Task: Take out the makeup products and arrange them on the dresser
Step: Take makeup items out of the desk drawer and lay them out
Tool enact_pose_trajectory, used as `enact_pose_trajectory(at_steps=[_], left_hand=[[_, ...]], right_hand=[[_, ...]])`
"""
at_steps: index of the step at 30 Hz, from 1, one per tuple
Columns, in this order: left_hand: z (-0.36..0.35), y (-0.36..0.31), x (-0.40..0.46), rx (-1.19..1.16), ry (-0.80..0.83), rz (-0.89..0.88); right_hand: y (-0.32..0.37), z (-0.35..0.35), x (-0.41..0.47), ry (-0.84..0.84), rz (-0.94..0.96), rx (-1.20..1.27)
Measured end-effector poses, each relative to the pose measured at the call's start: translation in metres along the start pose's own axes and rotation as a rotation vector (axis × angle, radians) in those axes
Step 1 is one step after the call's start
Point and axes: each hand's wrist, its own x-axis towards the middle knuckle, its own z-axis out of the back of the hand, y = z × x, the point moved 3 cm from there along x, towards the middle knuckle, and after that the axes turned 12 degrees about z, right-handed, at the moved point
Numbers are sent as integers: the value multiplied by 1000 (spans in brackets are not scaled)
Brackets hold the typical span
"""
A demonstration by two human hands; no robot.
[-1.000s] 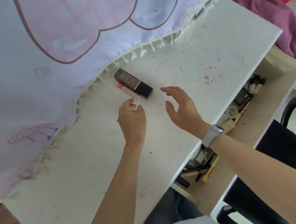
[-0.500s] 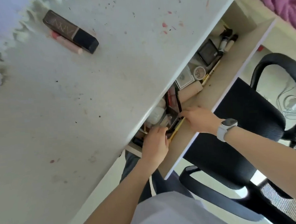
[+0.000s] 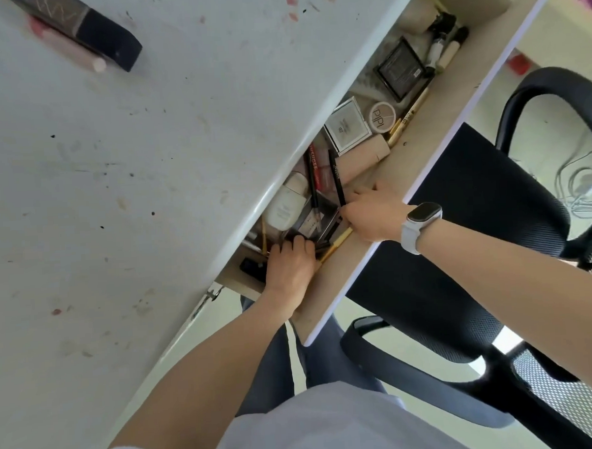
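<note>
The open drawer [image 3: 433,121] under the white dresser top [image 3: 181,154] is full of makeup: a white bottle [image 3: 285,206], a square white compact [image 3: 347,125], a round compact [image 3: 381,115], a black square compact [image 3: 401,67], a beige tube [image 3: 363,155] and several pencils. My right hand [image 3: 373,213] pinches the lower end of a black pencil [image 3: 336,177]. My left hand [image 3: 290,266] reaches into the drawer's near end, fingers curled over the edge of a dark palette [image 3: 317,231]. A dark rectangular bottle [image 3: 85,27] and a pink tube [image 3: 67,49] lie together on the dresser top.
A black mesh office chair [image 3: 476,215] stands right behind the drawer front, its armrest [image 3: 552,108] to the right. My lap sits below the drawer. The dresser top carries smudges and red stains [image 3: 291,6].
Both hands left the dresser top, where the bottle and pink tube stay, and went down into the drawer. The view has tilted down and closer to the drawer.
</note>
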Motion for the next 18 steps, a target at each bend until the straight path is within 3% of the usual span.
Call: enact_pose_trajectory(at_steps=[3,6,12,15,18], left_hand=[[0,5,1,-141,140,75],[17,15,-4,-465,169,122],[79,50,-13,-1086,403,224],[114,79,-15,-1459,318,306],[129,116,-17,-1708,150,553]], right_hand=[[-9,8,-11,-59,26,94],[-26,21,-29,-86,36,406],[-45,53,-59,-123,-10,858],[-34,77,-61,-203,32,1035],[-11,104,-50,-395,40,1143]])
